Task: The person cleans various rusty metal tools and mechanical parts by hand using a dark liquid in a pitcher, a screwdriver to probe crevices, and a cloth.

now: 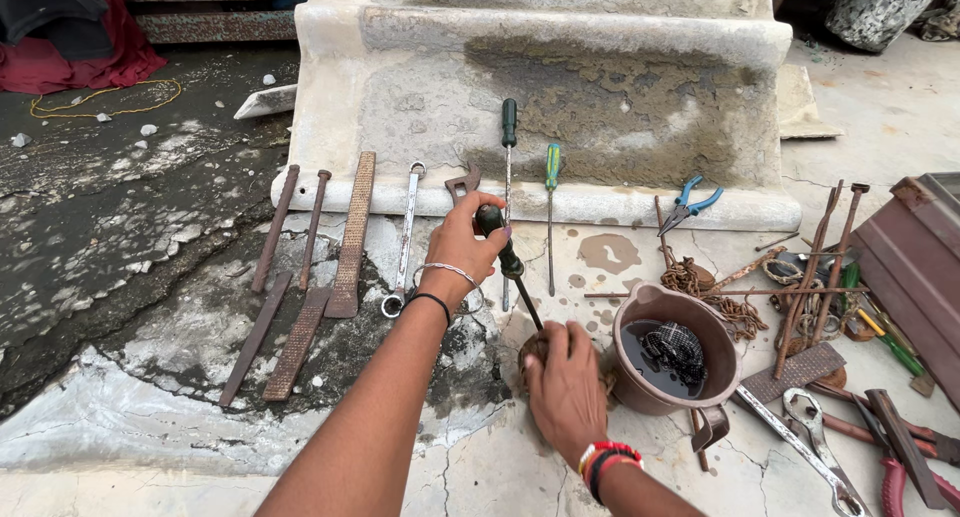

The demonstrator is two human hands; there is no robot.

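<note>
My left hand (462, 245) grips the dark green handle of a screwdriver (503, 252), holding it slanted with its shaft running down to the right. My right hand (566, 385) is closed over a brown scrubbing pad (534, 349) pressed around the lower end of the shaft on the concrete. Just right of that hand stands a brown plastic pot (640, 312) with dark liquid and a dark mesh pad inside.
Leaning on the concrete step are rods, files (352, 232), a spanner (404, 239) and two screwdrivers (549, 212). Blue pliers (690, 203) lie further right. A heap of rusty tools, wire and wrenches (812, 307) fills the right side beside a metal box (920, 267).
</note>
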